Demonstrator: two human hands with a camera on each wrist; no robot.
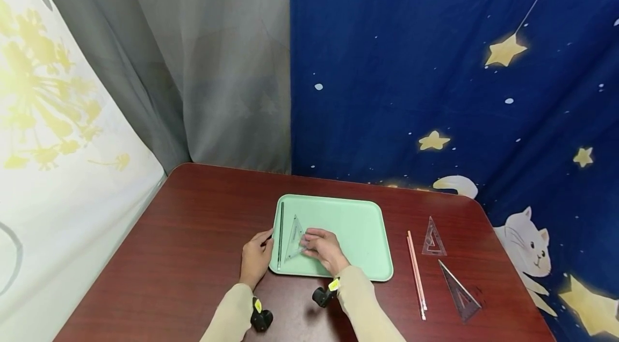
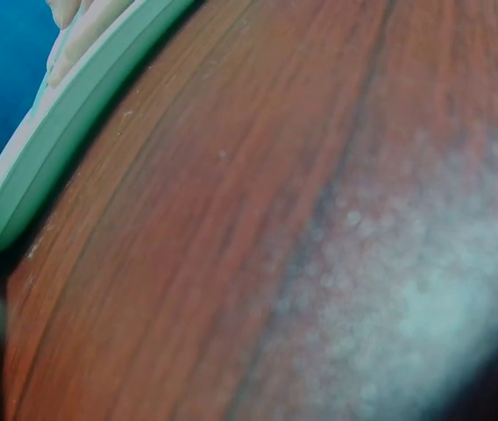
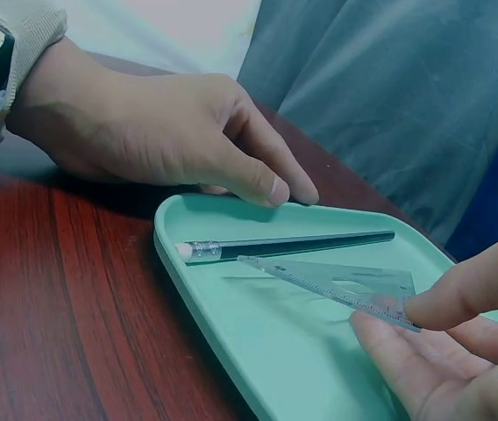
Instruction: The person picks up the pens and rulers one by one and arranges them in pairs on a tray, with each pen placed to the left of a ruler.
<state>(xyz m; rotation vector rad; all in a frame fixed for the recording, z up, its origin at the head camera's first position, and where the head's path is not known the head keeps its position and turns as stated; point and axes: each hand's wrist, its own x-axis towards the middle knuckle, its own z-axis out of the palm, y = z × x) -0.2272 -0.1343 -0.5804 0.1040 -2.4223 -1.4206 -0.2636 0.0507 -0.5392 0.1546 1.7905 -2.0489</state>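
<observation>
My right hand point(image 1: 325, 249) pinches a clear triangular set square point(image 3: 354, 289) by one edge, between thumb and fingers. The set square is tilted over the light green tray point(image 1: 348, 229), beside a dark pencil with a white eraser point(image 3: 310, 244). That pencil lies in the tray along its left side. At the tray's left rim, my left hand point(image 1: 256, 260) holds the edge, its thumb on the rim in the right wrist view. The left wrist view mostly shows table, with the tray's outer wall point(image 2: 74, 132) at upper left.
Right of the tray lie pink pencils point(image 1: 416, 272) side by side on the dark red table point(image 1: 213, 213). Farther right are another clear set square point(image 1: 433, 240) and a darker-looking set square point(image 1: 459, 293). Curtains point(image 1: 232, 62) hang behind the table.
</observation>
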